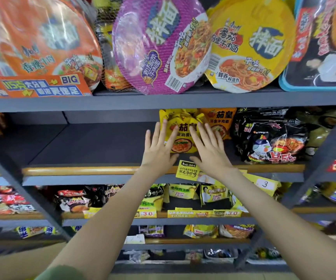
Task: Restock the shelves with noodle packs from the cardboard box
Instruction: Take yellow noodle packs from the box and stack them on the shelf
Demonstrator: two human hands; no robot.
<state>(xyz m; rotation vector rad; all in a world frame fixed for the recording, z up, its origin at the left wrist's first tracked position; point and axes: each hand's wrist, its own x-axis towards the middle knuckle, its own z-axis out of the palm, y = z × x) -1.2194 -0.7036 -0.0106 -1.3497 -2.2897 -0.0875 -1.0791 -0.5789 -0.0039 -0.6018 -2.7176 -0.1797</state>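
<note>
Glossy, crinkled plastic film on yellow noodle pack (pixel 183 138) and black noodle packs (pixel 272 142). Shiny shrink film with glare on orange bowl (pixel 42 37). Plastic mesh netting over glossy purple bowl (pixel 159 43). Smooth glossy lid on yellow bowl (pixel 250 45). Matt, smooth dark-grey painted metal for shelf board (pixel 86 142) and upright (pixel 324 154). Brownish edge strip (pixel 78 170) with slight sheen, material unclear. Matt yellow paper for price tag (pixel 187 170). Dull brown cardboard on box (pixel 11 265), blurred. Green cloth at sleeve (pixel 62 273).
</note>
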